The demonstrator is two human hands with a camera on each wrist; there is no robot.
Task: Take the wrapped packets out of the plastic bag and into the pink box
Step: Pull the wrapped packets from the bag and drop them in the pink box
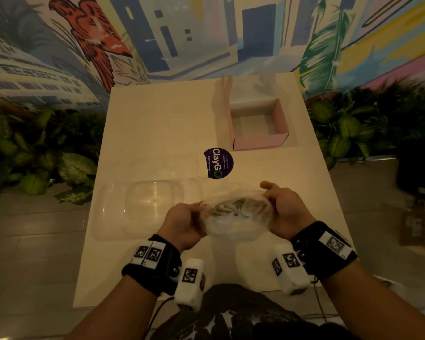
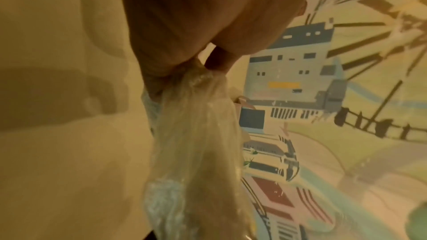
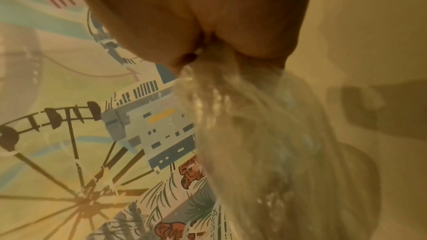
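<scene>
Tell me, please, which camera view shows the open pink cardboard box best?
The head view: the open pink cardboard box sits whole on the far right of the table, its inside visible. The left wrist view shows only a blurred sliver of it behind the bag; the right wrist view shows none.

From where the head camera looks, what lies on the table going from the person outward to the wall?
Plastic bag held between left hand and right hand → purple ClayGo sticker → open pink box, nearest the mural wall.
</scene>
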